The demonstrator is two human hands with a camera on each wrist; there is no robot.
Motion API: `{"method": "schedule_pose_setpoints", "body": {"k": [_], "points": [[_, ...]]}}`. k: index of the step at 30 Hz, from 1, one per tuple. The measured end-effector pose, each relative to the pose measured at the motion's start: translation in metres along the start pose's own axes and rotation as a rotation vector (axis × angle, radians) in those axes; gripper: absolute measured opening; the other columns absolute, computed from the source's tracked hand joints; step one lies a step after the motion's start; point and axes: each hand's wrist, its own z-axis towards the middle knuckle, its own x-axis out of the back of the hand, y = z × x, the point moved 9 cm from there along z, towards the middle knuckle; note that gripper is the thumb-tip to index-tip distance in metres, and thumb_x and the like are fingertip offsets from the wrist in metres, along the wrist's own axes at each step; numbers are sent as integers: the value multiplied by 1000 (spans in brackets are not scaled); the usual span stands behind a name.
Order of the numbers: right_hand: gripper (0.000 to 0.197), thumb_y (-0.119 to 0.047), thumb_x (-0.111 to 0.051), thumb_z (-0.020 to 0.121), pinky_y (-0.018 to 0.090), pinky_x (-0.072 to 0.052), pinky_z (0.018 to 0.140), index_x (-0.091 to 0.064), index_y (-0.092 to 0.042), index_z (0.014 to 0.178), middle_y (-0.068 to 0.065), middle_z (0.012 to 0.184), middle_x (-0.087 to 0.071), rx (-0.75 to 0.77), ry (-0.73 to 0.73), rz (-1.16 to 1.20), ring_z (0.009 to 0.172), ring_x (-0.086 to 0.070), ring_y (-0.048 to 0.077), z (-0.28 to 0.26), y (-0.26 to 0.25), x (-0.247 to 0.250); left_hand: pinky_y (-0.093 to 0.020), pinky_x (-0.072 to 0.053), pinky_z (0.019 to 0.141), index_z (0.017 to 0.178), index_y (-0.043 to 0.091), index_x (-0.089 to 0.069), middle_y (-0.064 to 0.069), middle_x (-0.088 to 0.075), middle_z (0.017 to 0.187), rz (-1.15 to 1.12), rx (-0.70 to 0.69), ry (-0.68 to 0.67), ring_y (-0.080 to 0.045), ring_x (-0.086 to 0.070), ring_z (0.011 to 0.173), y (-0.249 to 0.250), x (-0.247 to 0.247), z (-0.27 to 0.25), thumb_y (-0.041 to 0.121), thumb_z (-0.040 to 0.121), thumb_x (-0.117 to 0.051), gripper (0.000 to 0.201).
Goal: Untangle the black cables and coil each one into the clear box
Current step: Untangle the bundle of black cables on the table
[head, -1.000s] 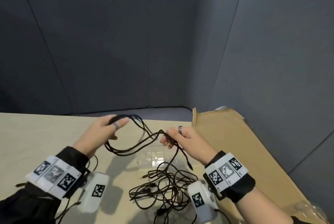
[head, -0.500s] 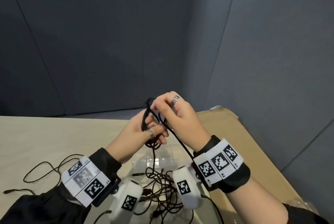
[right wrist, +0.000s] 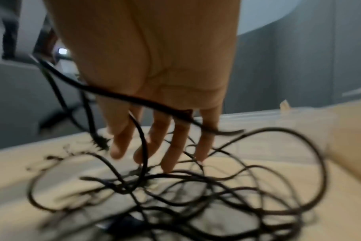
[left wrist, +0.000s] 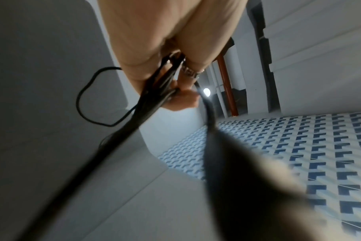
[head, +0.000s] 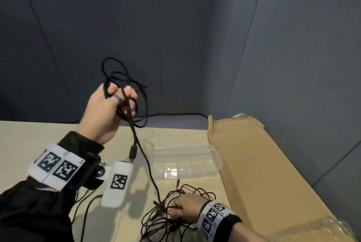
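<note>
My left hand [head: 112,105] is raised above the table and grips a bundle of black cable loops [head: 125,85], seen close up as the cable loops [left wrist: 155,97] in the left wrist view. One strand with a plug [head: 133,153] hangs from it down to the tangle. The tangle of black cables [head: 168,220] lies on the table at the near right. My right hand [head: 185,208] rests on it with fingers [right wrist: 171,146] straight and spread among the cables [right wrist: 175,187]. The clear box [head: 185,163] lies open on the table behind the tangle.
A flattened cardboard box [head: 263,173] covers the table's right side. Grey padded partitions [head: 97,27] wall in the back and right. More thin cable [head: 86,208] trails under my left forearm on the wooden table [head: 29,136].
My hands were together on the coil at chest height. Now the left hand has lifted the coil up and left, and the right hand has let go and dropped onto the tangle.
</note>
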Motion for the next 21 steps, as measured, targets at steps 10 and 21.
{"method": "schedule_pose_setpoints", "body": {"k": [10, 21], "points": [[33, -63, -47, 79, 52, -31, 107, -56, -54, 110, -1, 129, -49, 268, 83, 67, 124, -39, 26, 2, -56, 7, -15, -24, 40, 62, 20, -25, 2, -39, 58, -155, 300, 93, -10, -24, 35, -39, 27, 2, 8, 70, -39, 19], [35, -45, -43, 94, 40, -34, 103, -61, -23, 113, -5, 123, -47, -78, 321, 105, 117, -43, 15, -5, 20, 27, -19, -22, 38, 77, 25, -34, 5, -37, 57, 366, -41, 241, -3, -32, 38, -5, 86, 6, 37, 93, -48, 25]]}}
